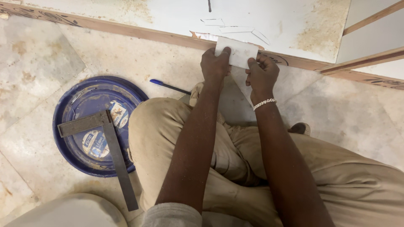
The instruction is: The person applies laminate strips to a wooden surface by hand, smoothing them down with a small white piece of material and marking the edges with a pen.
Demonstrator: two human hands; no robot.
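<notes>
At the far left a round blue lid (90,105) lay flat on the stained stone floor (38,71), with a metal try square (107,145) resting across it, the long blade running down past the lid's near rim. Just to the right, a blue pen (168,86) lay on the floor beside the person's bent knee in tan trousers (155,134). Further right, the left hand (214,65) gripped the left edge of a small white rectangular piece (239,52), thumb on top. The piece was held against the wooden strip (139,32) that bordered a white panel (261,21). The right hand (263,73), a beaded bracelet (264,103) on its wrist, pinched the piece's lower right corner, fingers curled closed around it.
</notes>
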